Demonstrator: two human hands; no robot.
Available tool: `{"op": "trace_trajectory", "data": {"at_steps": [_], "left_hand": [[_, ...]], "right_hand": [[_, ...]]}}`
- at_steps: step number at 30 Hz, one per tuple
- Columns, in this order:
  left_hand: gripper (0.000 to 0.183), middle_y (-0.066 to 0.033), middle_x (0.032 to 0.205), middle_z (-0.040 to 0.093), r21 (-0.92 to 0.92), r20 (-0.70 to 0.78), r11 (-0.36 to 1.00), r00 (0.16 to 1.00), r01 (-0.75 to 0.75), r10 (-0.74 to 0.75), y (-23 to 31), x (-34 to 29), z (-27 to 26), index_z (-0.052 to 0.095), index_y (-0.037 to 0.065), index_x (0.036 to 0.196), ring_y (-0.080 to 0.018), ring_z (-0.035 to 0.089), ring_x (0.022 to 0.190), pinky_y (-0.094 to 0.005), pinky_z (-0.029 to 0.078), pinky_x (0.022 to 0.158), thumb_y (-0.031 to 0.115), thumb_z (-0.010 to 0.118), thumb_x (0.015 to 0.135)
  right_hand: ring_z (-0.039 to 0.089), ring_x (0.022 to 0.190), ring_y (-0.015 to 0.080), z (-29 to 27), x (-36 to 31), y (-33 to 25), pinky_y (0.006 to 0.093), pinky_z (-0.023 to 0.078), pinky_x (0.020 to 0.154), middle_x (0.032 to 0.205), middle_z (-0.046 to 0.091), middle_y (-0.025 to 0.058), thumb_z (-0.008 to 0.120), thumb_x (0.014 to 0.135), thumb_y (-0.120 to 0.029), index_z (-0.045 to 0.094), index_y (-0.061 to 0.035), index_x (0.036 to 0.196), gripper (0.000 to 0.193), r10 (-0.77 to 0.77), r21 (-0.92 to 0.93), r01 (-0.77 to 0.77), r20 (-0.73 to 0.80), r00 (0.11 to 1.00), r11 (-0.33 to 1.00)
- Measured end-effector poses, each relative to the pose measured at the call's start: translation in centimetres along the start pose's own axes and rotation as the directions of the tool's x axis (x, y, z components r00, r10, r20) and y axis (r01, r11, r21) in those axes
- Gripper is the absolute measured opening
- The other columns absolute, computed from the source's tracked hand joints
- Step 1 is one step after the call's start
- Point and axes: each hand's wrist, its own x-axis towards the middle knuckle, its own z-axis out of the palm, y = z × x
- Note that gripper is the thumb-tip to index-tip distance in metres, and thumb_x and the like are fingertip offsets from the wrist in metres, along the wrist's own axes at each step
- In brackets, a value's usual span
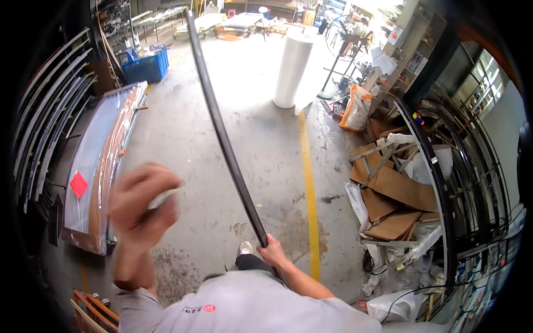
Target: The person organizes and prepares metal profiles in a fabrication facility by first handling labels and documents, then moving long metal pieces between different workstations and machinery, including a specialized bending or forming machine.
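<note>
My right hand (272, 251) is wrapped round a long, thin, dark metal bar (227, 147) near its lower end. The bar slants up and away from my body, its far end higher and to the left. Raised at the left, my left hand (145, 204) is smeared by motion and apart from the bar. Its fingers are curled, and a small whitish thing shows among them, too blurred to name. Below my hands, one white shoe (244, 248) shows on the grey floor.
Film-wrapped panels (91, 166) lean by a rack of curved dark strips (50, 111) at left. Ahead stand a blue bin (145, 66) and a white roll (292, 71). Cardboard (402, 191) and long dark frames (430, 161) crowd the right, beyond a yellow floor line (308, 194).
</note>
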Motion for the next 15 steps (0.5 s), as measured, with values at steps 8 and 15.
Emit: {"op": "trace_trajectory", "data": {"at_steps": [8,15], "left_hand": [[0.022,-0.0166,0.082,0.063,0.249,-0.113,0.868,0.877,-0.43,0.467,-16.8,19.4,-0.8,0.064,-0.005,0.09,-0.029,0.062,0.073,-0.0345,0.048,0.06,0.013,0.069,0.077],[0.025,-0.0162,0.084,0.062,0.165,-0.149,0.841,0.83,-0.515,0.538,-44.5,31.7,2.6,0.063,-0.005,0.094,-0.0282,0.06,0.074,-0.0346,0.046,0.061,0.014,0.068,0.078]], "right_hand": [[0.059,0.069,0.0237,-3.4,29.1,-7.6,0.0388,0.049,0.066,0.071,0.06,0.0129,0.071,0.073,-0.018,0.055,-0.0007,0.081,0.025,0.077,-0.072,-0.078,-0.023,0.997,0.994],[0.061,0.073,0.021,-1.6,52.0,-5.9,0.038,0.051,0.069,0.077,0.065,0.0109,0.072,0.071,-0.017,0.063,-0.0006,0.092,0.028,0.247,-0.079,-0.257,-0.116,0.962,0.963]]}}
